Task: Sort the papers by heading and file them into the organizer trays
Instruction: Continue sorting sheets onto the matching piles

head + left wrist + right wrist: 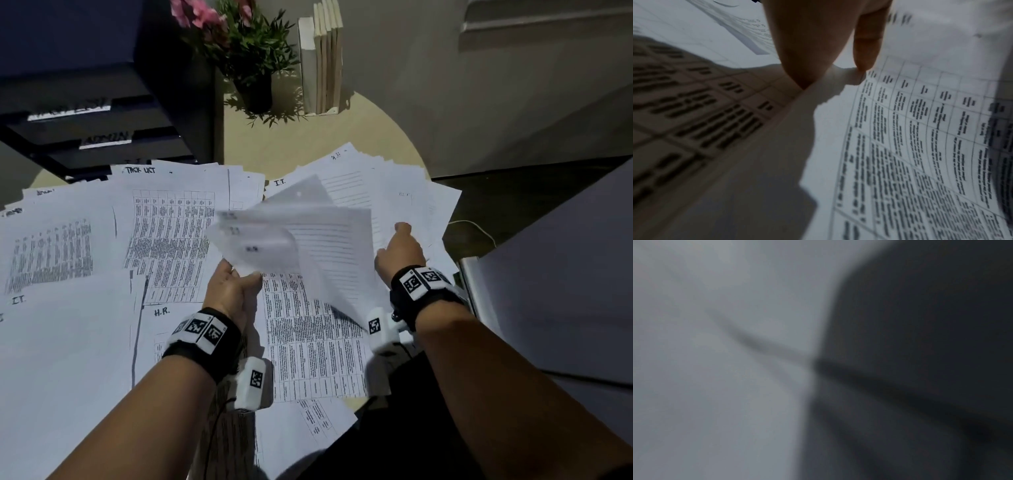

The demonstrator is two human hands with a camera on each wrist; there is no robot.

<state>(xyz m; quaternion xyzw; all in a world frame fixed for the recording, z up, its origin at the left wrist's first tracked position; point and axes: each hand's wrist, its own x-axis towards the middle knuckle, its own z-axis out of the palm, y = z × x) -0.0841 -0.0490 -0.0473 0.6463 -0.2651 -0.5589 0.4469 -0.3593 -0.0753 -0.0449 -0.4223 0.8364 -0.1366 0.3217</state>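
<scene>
Covering nearly all of the round tabletop (383, 137) is a loose spread of printed papers (164, 240), some table-filled and others lined, with handwritten headings such as "I.T.", "H.R." and "TASK LIST" legible on a few; they overlap from the left edge to the right rim. At the far left stands the black organizer (113, 113), its stacked trays carrying white labels, one reading "ADMIN", and its base touching the far edge of the spread. At the far middle sit a potted plant (253, 58) with pink flowers and, just right of it, a row of upright books (325, 61). A grey surface (561, 274) fills the right side beyond the tabletop. Above the middle of the spread a small sheaf of sheets (301, 236) is lifted and blurred, fanned between the two hands. The left hand (229, 291) pinches the near left corner of the sheaf, thumb on top; the left wrist view shows the thumb (865, 45) pressed against the paper edge with a table-printed page (920, 146) below. The right hand (400, 253) is at the right edge of the sheaf, its fingers hidden under the sheets, so I cannot tell whether it grips them; the right wrist view is only a grey and dark blur. Both wrists wear black bands with white marker blocks.
</scene>
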